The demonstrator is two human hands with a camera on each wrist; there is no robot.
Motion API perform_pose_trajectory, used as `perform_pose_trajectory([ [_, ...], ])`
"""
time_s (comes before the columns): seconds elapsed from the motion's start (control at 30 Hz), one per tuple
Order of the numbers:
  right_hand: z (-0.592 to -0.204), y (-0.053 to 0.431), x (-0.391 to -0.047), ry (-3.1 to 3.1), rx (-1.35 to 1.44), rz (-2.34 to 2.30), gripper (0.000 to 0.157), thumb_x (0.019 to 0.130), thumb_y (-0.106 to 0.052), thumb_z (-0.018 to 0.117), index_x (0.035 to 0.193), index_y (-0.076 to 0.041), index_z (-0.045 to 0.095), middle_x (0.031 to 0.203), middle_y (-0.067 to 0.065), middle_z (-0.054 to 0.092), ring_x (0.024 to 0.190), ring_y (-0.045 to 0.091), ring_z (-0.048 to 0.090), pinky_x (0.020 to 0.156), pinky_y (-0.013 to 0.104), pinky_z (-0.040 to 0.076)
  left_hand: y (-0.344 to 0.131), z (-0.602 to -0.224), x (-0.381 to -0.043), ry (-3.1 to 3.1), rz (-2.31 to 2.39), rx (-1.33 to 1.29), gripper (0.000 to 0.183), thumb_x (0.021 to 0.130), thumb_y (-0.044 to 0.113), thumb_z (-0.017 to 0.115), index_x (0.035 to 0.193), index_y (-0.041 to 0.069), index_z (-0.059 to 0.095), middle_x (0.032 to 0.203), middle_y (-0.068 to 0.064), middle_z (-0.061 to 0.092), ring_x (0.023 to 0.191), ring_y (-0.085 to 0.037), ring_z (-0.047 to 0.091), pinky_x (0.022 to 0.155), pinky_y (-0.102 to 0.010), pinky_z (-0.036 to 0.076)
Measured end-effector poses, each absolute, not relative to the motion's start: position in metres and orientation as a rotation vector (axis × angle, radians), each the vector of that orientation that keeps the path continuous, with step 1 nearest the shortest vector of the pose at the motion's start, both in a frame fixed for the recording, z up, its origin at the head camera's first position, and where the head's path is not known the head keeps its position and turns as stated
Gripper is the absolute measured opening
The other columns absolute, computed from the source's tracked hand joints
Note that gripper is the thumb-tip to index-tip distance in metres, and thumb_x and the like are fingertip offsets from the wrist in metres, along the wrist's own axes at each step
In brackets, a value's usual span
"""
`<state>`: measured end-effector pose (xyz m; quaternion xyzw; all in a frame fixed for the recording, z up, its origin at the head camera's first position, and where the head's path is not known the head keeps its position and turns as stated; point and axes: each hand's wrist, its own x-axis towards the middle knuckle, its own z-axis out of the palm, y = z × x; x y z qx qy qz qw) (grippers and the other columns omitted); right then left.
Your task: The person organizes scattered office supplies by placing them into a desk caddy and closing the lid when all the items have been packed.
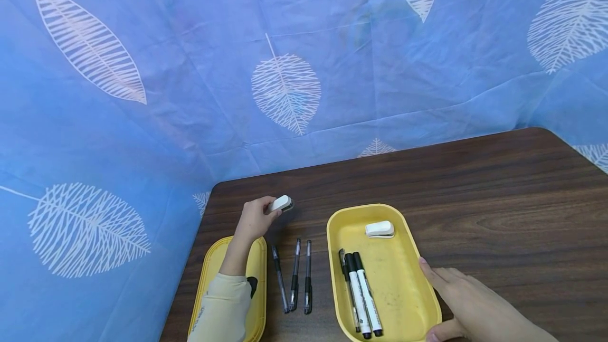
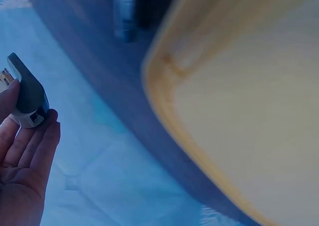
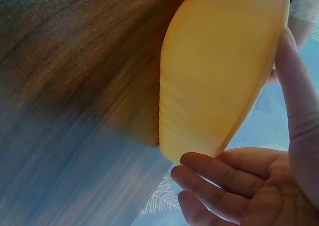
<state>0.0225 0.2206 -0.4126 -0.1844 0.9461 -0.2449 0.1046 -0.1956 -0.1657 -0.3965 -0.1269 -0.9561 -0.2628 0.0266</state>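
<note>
My left hand (image 1: 255,219) pinches a small white stapler (image 1: 281,203) between thumb and fingers, over the far left of the table. In the left wrist view the stapler (image 2: 29,91) shows a dark side and a metal end. My right hand (image 1: 458,300) rests at the right side of a yellow tray (image 1: 399,284), thumb and fingers spread along its rim and wall. Inside the tray lie a second white stapler (image 1: 380,229), two white markers (image 1: 363,292) with black caps and a black pen (image 1: 349,284).
Three pens (image 1: 294,276) lie side by side on the dark wooden table (image 1: 499,194), left of the tray. A flat yellow lid or tray (image 1: 258,300) lies under my left forearm, partly hidden by the sleeve. A blue leaf-patterned cloth (image 1: 332,83) hangs behind the table.
</note>
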Motion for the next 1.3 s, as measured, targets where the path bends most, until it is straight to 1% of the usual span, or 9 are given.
perform_pose_trajectory([
  [0.13,-0.413,0.221,0.024,2.795,-0.554,-0.746,0.123,0.064,-0.077,0.062,0.158,-0.021,0.005,0.135,-0.002,0.054,0.115,0.011,0.054,0.077,0.028,0.052,-0.155,-0.384,-0.193,-2.915,-0.823,-0.445,0.029,0.087,0.016,0.072,0.114,0.007,0.070,0.108,-0.011,0.071,0.089,-0.022,0.065,0.077,-0.040,0.055],
  [0.37,-0.413,0.221,0.024,2.781,-0.506,-0.716,0.123,0.063,-0.076,0.063,0.157,-0.018,0.010,0.134,-0.002,0.054,0.114,0.012,0.054,0.077,0.029,0.052,-0.139,-0.368,-0.186,-2.872,-0.840,-0.521,0.029,0.087,0.017,0.072,0.115,0.009,0.070,0.108,-0.010,0.071,0.090,-0.022,0.065,0.076,-0.038,0.056],
  [0.53,-0.411,0.221,0.023,2.754,-0.490,-0.722,0.122,0.063,-0.075,0.065,0.157,-0.015,0.013,0.131,-0.004,0.055,0.109,0.007,0.054,0.075,0.027,0.052,-0.130,-0.362,-0.181,-2.838,-0.844,-0.568,0.030,0.086,0.017,0.073,0.114,0.009,0.070,0.108,-0.009,0.072,0.091,-0.021,0.066,0.077,-0.038,0.056],
  [0.67,-0.410,0.221,0.022,2.745,-0.496,-0.727,0.122,0.064,-0.074,0.065,0.157,-0.016,0.012,0.128,-0.006,0.056,0.107,0.004,0.053,0.074,0.026,0.051,-0.124,-0.359,-0.177,-2.826,-0.843,-0.600,0.030,0.086,0.017,0.073,0.114,0.009,0.070,0.110,-0.009,0.072,0.093,-0.022,0.067,0.078,-0.038,0.056],
  [0.83,-0.409,0.221,0.021,2.722,-0.479,-0.763,0.122,0.063,-0.072,0.068,0.157,-0.018,0.012,0.130,-0.003,0.055,0.107,0.004,0.052,0.075,0.030,0.052,-0.114,-0.355,-0.173,-2.832,-0.828,-0.629,0.030,0.086,0.017,0.073,0.115,0.009,0.070,0.111,-0.008,0.071,0.097,-0.024,0.067,0.081,-0.039,0.056],
  [1.03,-0.410,0.221,0.021,2.744,-0.492,-0.731,0.122,0.063,-0.074,0.066,0.157,-0.018,0.012,0.129,-0.004,0.055,0.107,0.004,0.053,0.074,0.028,0.052,-0.102,-0.353,-0.168,-2.839,-0.802,-0.690,0.030,0.086,0.018,0.073,0.115,0.010,0.070,0.111,-0.007,0.071,0.095,-0.020,0.066,0.080,-0.037,0.056],
  [1.17,-0.411,0.220,0.020,2.764,-0.499,-0.695,0.123,0.063,-0.074,0.066,0.156,-0.010,0.017,0.130,0.002,0.057,0.110,0.014,0.056,0.077,0.037,0.053,-0.096,-0.355,-0.164,-2.845,-0.819,-0.756,0.029,0.087,0.017,0.073,0.115,0.009,0.069,0.109,-0.006,0.071,0.089,-0.019,0.063,0.077,-0.034,0.054],
  [1.27,-0.412,0.219,0.019,2.750,-0.485,-0.699,0.125,0.062,-0.072,0.068,0.156,-0.009,0.016,0.132,0.005,0.056,0.111,0.017,0.056,0.078,0.045,0.053,-0.091,-0.357,-0.161,-2.859,-0.819,-0.787,0.029,0.087,0.019,0.072,0.115,0.010,0.069,0.108,-0.006,0.071,0.091,-0.020,0.064,0.077,-0.034,0.054],
  [1.3,-0.413,0.219,0.019,2.754,-0.488,-0.696,0.125,0.062,-0.072,0.068,0.156,-0.010,0.016,0.132,0.004,0.056,0.110,0.017,0.056,0.078,0.044,0.053,-0.090,-0.358,-0.159,-2.863,-0.816,-0.794,0.029,0.087,0.019,0.072,0.115,0.010,0.069,0.108,-0.006,0.071,0.092,-0.019,0.065,0.078,-0.034,0.055],
])
